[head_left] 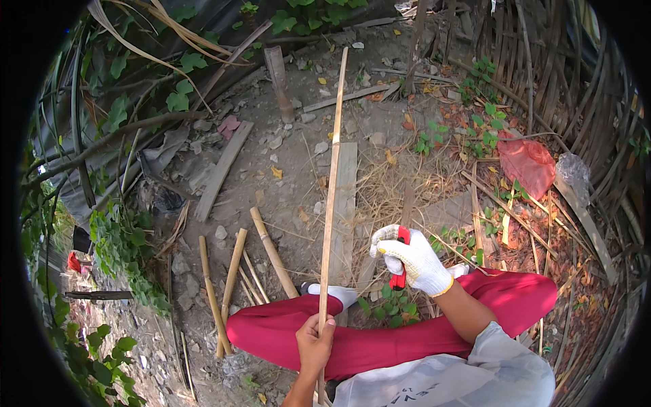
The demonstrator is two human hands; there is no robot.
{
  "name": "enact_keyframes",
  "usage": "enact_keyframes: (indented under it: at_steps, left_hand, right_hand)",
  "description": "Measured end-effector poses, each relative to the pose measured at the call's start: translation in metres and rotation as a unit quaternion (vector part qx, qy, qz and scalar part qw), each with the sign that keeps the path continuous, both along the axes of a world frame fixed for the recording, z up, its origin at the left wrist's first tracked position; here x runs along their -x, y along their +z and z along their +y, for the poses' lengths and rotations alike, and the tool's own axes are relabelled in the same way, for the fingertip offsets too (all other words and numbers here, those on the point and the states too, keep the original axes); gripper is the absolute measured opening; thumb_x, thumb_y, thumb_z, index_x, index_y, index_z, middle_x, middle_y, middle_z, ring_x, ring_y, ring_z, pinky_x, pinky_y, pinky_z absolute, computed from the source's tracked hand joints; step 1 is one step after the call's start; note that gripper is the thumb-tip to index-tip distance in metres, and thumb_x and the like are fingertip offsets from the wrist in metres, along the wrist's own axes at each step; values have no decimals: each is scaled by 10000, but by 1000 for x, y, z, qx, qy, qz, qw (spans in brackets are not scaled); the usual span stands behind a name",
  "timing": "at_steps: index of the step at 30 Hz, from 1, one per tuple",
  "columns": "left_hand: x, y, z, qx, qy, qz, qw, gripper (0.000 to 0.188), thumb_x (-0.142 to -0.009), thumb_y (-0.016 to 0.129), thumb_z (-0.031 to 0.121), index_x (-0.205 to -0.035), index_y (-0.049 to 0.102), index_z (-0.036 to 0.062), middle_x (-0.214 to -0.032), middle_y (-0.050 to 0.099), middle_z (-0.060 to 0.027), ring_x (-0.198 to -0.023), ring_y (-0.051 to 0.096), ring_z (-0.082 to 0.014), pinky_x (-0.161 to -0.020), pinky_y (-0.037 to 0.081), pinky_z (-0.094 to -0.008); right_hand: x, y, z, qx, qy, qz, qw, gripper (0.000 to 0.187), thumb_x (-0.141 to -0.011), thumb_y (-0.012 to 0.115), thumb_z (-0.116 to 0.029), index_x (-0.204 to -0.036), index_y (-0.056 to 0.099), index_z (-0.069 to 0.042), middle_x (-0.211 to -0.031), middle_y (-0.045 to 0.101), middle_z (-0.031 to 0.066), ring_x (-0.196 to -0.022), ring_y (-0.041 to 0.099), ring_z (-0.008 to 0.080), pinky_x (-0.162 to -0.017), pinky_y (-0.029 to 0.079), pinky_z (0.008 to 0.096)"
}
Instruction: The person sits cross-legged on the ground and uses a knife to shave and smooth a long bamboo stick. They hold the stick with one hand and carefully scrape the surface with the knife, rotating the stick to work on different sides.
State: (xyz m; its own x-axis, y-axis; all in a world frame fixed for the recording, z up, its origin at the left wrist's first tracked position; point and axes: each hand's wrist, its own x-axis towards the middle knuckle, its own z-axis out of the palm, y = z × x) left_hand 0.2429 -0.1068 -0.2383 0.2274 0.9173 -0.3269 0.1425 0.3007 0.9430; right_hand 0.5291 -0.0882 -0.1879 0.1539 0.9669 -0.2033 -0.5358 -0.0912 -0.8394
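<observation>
My bare left hand [315, 344] is closed round the lower part of a long, thin bamboo strip [331, 197]. The strip stretches away from me, past my crossed legs and over the ground. To the right, my right hand [415, 261] wears a white knitted glove. Its fingers are wrapped round a red tool with dark parts [399, 277]; the glove covers much of it, so its kind and any blade cannot be made out. The tool is apart from the strip.
Several bamboo pieces [271, 249] lie by my left knee. A grey board [346, 169] rests beneath the strip. Another plank [224, 171] lies left of it, near a wooden stake [279, 85]. A red plastic bag [525, 165] sits at the right by dry palm fronds.
</observation>
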Motion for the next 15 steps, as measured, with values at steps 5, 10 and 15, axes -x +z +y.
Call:
enact_keyframes:
  at_steps: [5,10,15]
  left_hand:
    - [-2,-15,-4,-154,6,110,982,180,-974,679,105,-1084,678,-37,-664,572,18,-570,468,-36,-501,362,-231]
    - [-7,-4,-7,-221,17,197,955,235,-957,704,107,-1117,682,-63,-678,607,-48,-594,511,-75,-534,426,-273]
    - [-10,-5,-8,-241,43,168,955,175,-959,695,101,-1068,692,-37,-700,575,40,-623,437,-14,-529,347,-229]
  right_hand:
    - [-2,-11,6,17,1,-117,993,201,-937,674,-163,-1070,675,-13,-833,688,37,-541,488,29,-473,369,221]
    - [-1,-7,6,35,5,-200,979,223,-929,700,-189,-1066,686,-13,-856,690,30,-568,491,33,-497,372,216]
    - [3,-9,8,59,-1,-192,980,256,-926,709,-208,-1083,692,-8,-842,682,19,-575,488,36,-505,372,224]
